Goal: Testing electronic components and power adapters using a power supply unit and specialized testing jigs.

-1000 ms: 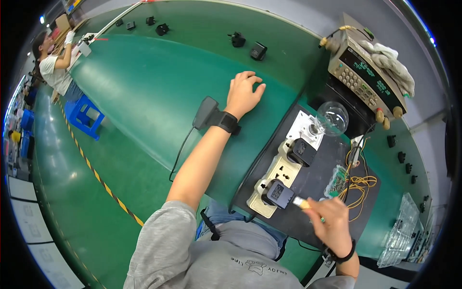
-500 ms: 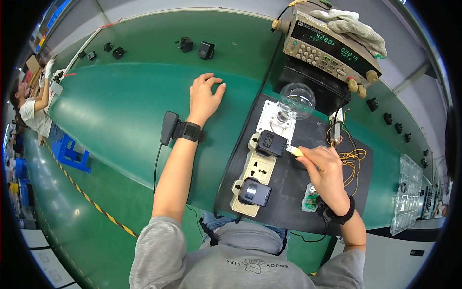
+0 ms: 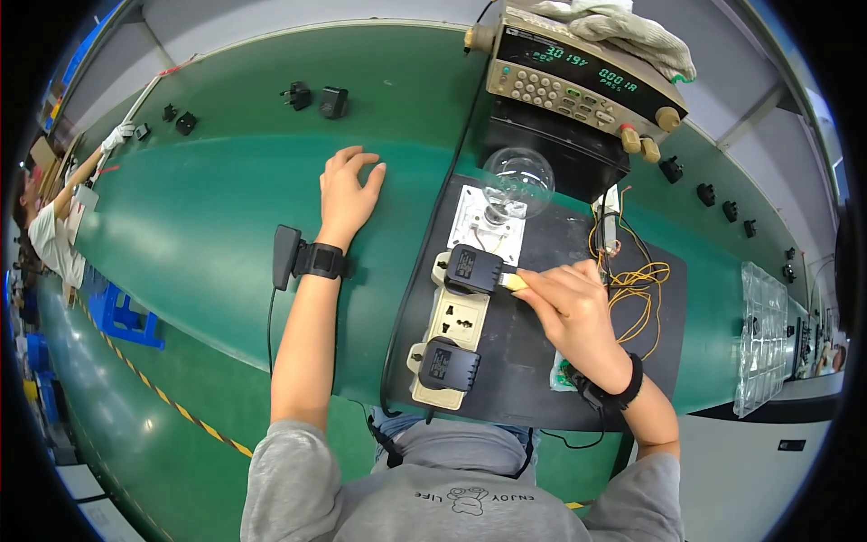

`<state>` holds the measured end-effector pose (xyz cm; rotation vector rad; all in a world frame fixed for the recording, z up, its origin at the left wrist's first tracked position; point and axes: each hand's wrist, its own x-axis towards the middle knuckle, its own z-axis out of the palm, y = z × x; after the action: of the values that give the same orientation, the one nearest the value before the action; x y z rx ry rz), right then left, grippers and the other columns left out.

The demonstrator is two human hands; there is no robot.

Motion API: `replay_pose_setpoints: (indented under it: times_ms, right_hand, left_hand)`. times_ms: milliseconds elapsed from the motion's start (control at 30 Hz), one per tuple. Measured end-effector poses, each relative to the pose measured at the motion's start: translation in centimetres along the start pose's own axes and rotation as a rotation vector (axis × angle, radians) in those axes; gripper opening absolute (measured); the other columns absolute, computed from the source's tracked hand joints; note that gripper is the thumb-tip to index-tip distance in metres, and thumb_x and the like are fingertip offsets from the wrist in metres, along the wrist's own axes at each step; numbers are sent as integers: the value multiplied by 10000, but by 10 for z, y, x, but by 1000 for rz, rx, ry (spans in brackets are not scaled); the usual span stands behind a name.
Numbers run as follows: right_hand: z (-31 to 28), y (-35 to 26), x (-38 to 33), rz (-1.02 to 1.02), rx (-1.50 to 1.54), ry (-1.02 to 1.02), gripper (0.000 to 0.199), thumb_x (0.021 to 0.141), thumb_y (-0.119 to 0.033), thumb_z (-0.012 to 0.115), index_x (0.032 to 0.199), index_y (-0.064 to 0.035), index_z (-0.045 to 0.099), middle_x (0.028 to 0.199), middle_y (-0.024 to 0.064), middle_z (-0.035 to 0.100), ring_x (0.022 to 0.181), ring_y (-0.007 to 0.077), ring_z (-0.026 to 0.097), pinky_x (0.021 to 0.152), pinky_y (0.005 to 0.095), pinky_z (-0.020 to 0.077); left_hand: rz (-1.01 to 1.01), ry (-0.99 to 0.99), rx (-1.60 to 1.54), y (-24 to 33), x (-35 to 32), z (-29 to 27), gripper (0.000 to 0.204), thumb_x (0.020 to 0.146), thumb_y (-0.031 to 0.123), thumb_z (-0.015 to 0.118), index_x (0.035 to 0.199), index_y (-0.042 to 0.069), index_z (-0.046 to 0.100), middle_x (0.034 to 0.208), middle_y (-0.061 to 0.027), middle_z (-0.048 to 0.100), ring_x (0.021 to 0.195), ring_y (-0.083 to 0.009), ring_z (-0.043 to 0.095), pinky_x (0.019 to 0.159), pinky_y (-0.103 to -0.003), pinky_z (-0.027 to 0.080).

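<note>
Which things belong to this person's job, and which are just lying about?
Apparently in use:
right hand, gripping a yellow plug;
upper black charger, at the plug's tip;
power strip.

Seemingly lying about:
yellow wires;
crumpled cloth;
clear plastic tray.

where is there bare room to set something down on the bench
Free: the green mat left of the left hand, and its strip between the black board and clear plastic tray. Crowded: the board, under the power strip, glass bulb and right hand.
</note>
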<state>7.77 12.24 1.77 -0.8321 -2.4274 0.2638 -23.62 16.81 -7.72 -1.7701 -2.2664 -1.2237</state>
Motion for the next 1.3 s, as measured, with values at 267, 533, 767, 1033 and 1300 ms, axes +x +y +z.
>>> replay_pose_setpoints:
  times_ms: [267,533,767,1033,1300]
  right_hand:
    - [8,7,2,-127,77,102,220,719,-85,711,915,-5,655,683,48,596,618,188,558,619,308,367]
    - [-55,28,8,-61,-203,30,393,649,-323,738,922,-67,619,813,22,595,698,207,560,730,342,389]
    - [-117,294,19,618,-382,180,651,704,-256,760,1259,-32,504,1209,183,556,1096,307,549,901,379,451]
    - [-81,391,24,703,-7,-8,630,692,-133,762,1252,-61,481,944,84,598,825,166,558,734,296,460]
    - [-80,280,-8,506,373,232,438,812,-76,631,1211,-7,465,960,32,563,818,88,529,678,224,433]
  left_hand:
    - [101,25,66,-1,3,-1,203,820,209,632,982,90,656,1151,-108,572,1081,-299,509,924,-395,385]
    - [83,-18,130,3,3,-3,195,844,166,610,1003,57,629,1164,-122,563,1082,-303,516,938,-380,396]
    - [101,-8,149,16,8,-1,187,837,159,602,993,55,605,1139,-122,566,1075,-309,508,926,-391,388]
    - [32,26,17,4,6,5,145,807,161,629,923,75,619,1102,-94,568,1051,-276,506,910,-387,367]
    - [-248,153,-551,2,-7,-10,193,877,197,597,984,37,620,964,-45,612,874,-156,559,826,-287,417]
